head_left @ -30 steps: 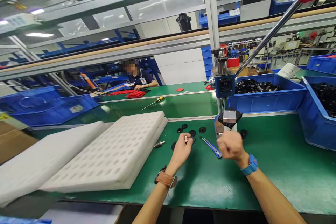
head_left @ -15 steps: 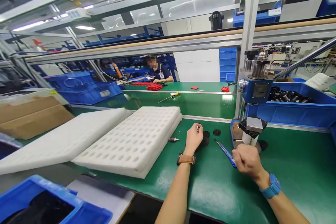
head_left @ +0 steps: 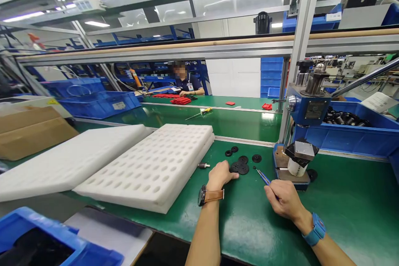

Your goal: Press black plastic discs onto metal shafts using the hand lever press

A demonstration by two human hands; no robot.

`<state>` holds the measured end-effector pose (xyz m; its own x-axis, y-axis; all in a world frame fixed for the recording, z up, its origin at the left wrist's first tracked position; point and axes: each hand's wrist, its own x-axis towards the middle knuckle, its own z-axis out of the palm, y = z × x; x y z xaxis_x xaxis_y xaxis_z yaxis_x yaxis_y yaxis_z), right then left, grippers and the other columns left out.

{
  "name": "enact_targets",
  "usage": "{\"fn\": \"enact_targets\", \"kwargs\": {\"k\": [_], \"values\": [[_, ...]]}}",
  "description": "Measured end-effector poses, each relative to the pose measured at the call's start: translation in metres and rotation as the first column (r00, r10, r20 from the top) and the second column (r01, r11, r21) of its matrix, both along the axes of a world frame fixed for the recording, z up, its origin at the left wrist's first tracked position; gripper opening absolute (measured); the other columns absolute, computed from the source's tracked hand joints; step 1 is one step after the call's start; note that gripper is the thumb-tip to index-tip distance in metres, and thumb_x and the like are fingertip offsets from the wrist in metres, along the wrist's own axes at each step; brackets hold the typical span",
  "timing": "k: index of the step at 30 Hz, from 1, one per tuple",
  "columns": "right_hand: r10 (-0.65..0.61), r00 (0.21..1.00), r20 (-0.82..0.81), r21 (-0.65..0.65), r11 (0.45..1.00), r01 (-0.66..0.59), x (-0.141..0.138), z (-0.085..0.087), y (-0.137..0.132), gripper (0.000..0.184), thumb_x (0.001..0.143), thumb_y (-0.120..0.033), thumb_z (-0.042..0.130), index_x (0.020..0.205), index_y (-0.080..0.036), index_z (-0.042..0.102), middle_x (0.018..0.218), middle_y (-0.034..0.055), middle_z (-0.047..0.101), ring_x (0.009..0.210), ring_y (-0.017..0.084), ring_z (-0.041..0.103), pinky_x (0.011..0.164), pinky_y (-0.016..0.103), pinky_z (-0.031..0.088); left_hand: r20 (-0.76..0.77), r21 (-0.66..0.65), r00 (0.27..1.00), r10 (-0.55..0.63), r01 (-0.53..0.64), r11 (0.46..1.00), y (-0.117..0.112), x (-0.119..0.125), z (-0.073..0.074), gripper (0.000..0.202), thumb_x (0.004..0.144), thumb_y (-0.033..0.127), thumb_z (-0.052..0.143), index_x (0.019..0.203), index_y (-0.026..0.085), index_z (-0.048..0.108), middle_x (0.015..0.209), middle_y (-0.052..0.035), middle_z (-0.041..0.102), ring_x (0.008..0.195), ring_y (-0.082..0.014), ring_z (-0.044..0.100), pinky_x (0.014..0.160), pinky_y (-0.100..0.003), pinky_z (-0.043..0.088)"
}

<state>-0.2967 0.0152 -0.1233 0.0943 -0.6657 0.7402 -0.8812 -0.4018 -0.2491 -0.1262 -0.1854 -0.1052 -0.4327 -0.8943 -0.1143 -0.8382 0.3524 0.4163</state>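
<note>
My left hand point(head_left: 222, 174) is low over the green bench, thumb stretched out along the near edge of some overlapping black discs point(head_left: 242, 169). Its other fingers are partly hidden; no held thing shows. My right hand point(head_left: 284, 199) is closed, fingers curled, over the rear part of a blue utility knife point(head_left: 263, 176). Whether it grips the knife or something else is hidden. Beyond the left hand lie two small black rings point(head_left: 231, 151), with another black disc point(head_left: 257, 158) to their right. A small dark cylinder with a pale shaft point(head_left: 203, 166) lies beside the foam.
White foam trays point(head_left: 152, 166) with rows of holes fill the left side. A blue bench press point(head_left: 307, 108) stands at right, before a blue bin of black parts point(head_left: 358, 133). A yellow screwdriver point(head_left: 204, 111) lies farther back. A person point(head_left: 188, 83) sits across the bench.
My left hand has come down and nearer, uncovering the small black rings and more of the discs. My right hand has shifted left, away from the press, now covering the knife's rear part.
</note>
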Motion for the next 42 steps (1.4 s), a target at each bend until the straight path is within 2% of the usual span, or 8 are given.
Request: {"fn": "enact_targets", "kwargs": {"k": [9, 13, 16, 20, 26, 29, 37, 42], "values": [[-0.025, 0.999, 0.028, 0.044, 0.999, 0.024, 0.003, 0.0, 0.0, 0.035, 0.103, -0.018, 0.045, 0.068, -0.017, 0.045, 0.062, 0.0003, 0.046, 0.058, 0.012, 0.04, 0.059, 0.031, 0.025, -0.265, 0.073, 0.964, -0.021, 0.042, 0.996, 0.001, -0.005, 0.01, 0.03, 0.077, 0.029, 0.076, 0.064, 0.018, 0.052, 0.065, -0.0015, 0.059, 0.063, -0.016, 0.053, 0.058, -0.027, 0.03], [-0.085, 0.981, 0.175, 0.116, 0.991, 0.065, 0.004, 0.003, -0.002, 0.012, 0.102, -0.024, 0.05, 0.108, -0.017, 0.058, 0.095, 0.0072, 0.061, 0.082, 0.016, 0.057, 0.072, 0.029, 0.044, -0.499, 0.148, 0.863, -0.078, 0.174, 0.974, 0.019, -0.023, 0.016, 0.037, 0.087, 0.048, 0.063, 0.072, 0.017, 0.049, 0.065, 0.002, 0.052, 0.059, -0.0105, 0.044, 0.056, -0.023, 0.031], [-0.117, 0.97, 0.212, 0.172, 0.982, 0.081, 0.003, 0.003, -0.003, 0.04, 0.097, -0.032, 0.062, 0.133, -0.019, 0.049, 0.133, 0.0149, 0.053, 0.12, 0.026, 0.055, 0.099, 0.039, 0.05, -0.714, 0.346, 0.699, -0.05, 0.413, 0.842, 0.041, -0.042, 0.013, 0.051, 0.079, 0.064, 0.067, 0.077, 0.016, 0.05, 0.064, 0.0036, 0.044, 0.054, -0.0074, 0.034, 0.051, -0.021, 0.025], [-0.121, 0.966, 0.23, 0.169, 0.982, 0.082, -0.001, 0.003, -0.004, 0.031, 0.099, -0.026, 0.059, 0.128, -0.021, 0.05, 0.133, 0.0133, 0.054, 0.124, 0.026, 0.055, 0.103, 0.044, 0.051, -0.824, 0.477, 0.558, 0.097, 0.59, 0.651, 0.064, -0.061, 0.007, 0.063, 0.067, 0.07, 0.078, 0.08, 0.016, 0.048, 0.062, 0.0065, 0.034, 0.051, -0.0045, 0.026, 0.047, -0.019, 0.016], [-0.167, 0.933, 0.319, 0.134, 0.982, 0.13, -0.009, 0.003, -0.005, 0.025, 0.098, -0.03, 0.059, 0.121, -0.019, 0.058, 0.13, 0.0133, 0.061, 0.121, 0.027, 0.059, 0.104, 0.046, 0.051, -0.846, 0.53, 0.416, 0.333, 0.72, 0.449, 0.065, -0.062, 0.009, 0.04, 0.071, 0.04, 0.081, 0.089, 0.012, 0.059, 0.075, -0.0004, 0.049, 0.06, -0.0071, 0.042, 0.051, -0.019, 0.033], [-0.193, 0.656, 0.73, 0.202, 0.977, 0.063, -0.015, 0.007, -0.009, 0.037, 0.09, -0.046, 0.069, 0.112, -0.017, 0.064, 0.113, 0.0128, 0.068, 0.101, 0.025, 0.067, 0.092, 0.042, 0.057, -0.86, 0.489, 0.353, 0.369, 0.776, 0.399, 0.063, -0.06, 0.01, 0.039, 0.067, 0.02, 0.073, 0.104, 0.01, 0.065, 0.098, -0.0098, 0.061, 0.079, -0.0138, 0.055, 0.067, -0.025, 0.046], [-0.118, -0.091, 0.989, 0.088, 0.955, -0.284, -0.023, 0.037, -0.006, 0.059, 0.073, -0.064, 0.081, 0.098, -0.011, 0.07, 0.102, 0.014, 0.071, 0.08, 0.016, 0.068, 0.073, 0.026, 0.055, -0.931, 0.294, 0.364, 0.003, 0.748, 0.595, 0.067, -0.059, 0.009, 0.072, 0.082, 0.033, 0.079, 0.143, 0.014, 0.045, 0.109, -0.0109, 0.063, 0.095, -0.02, 0.064, 0.085, -0.035, 0.052], [-0.108, -0.127, 0.986, 0.068, 0.956, -0.285, -0.022, 0.036, -0.006, 0.055, 0.069, -0.06, 0.086, 0.094, -0.013, 0.074, 0.099, 0.0108, 0.071, 0.078, 0.014, 0.064, 0.07, 0.023, 0.052, -0.895, 0.252, 0.431, -0.115, 0.701, 0.667, 0.068, -0.06, 0.006, 0.059, 0.077, 0.024, 0.081, 0.127, 0.015, 0.052, 0.111, -0.0118, 0.071, 0.1, -0.0214, 0.067, 0.09, -0.035, 0.051]]}}
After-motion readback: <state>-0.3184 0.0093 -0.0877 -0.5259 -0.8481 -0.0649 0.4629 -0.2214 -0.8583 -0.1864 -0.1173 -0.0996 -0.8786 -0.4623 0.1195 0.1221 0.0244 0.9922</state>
